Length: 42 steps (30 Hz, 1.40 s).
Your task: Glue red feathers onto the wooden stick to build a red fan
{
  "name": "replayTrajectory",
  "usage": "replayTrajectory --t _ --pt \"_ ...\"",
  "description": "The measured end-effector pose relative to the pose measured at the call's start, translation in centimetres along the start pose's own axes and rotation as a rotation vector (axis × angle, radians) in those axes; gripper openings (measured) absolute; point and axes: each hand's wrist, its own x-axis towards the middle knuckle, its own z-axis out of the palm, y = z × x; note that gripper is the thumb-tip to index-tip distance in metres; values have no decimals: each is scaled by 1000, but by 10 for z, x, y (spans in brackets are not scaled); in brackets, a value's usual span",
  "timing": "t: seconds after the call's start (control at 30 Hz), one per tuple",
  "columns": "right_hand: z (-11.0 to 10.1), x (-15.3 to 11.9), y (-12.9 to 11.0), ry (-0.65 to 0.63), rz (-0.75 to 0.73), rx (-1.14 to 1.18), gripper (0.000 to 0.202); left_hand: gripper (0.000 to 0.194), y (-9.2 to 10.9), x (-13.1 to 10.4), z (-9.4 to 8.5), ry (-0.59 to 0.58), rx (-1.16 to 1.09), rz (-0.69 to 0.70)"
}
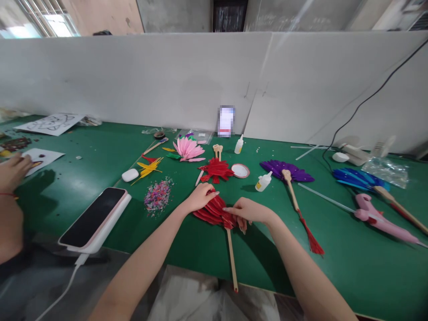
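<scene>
A red feather fan [214, 208] with a pale wooden handle [231, 258] lies in front of me, its handle pointing toward my lap. At the upper left edge of its feathers, my left hand [199, 198] has thumb and fingers closed on the rim. My right hand [248, 210] is curled at the fan's right side, fingertips pressed on the feathers near the handle's top. Just beyond lie a pile of loose red feathers [217, 169] and a bare wooden fan stick [218, 150]. A small white dish [240, 170] and a glue bottle [264, 182] stand close by.
Finished-looking purple [287, 171] and blue fans [361, 179] lie right, with a pink glue gun [377, 218]. Leftward are pink feathers [187, 149], colourful sequins [158, 195] and a phone on a power bank [95, 218]. Another person's hand [13, 171] works far left.
</scene>
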Motion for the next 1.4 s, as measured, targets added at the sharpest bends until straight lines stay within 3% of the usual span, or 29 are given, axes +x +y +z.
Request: replayTrajectory --t 0.5,0.83,1.27,1.4 --pt "4 6 1 68 91 -32 58 24 -1 0 3 29 27 -6" --pt "3 1 2 -12 39 26 63 41 -1 -1 -11 84 -283 -215" --pt "10 1 -6 92 114 -118 60 37 -6 -3 -14 125 -458 -266" --pt "10 2 -3 100 127 -103 60 35 -3 -8 -20 65 -362 -255"
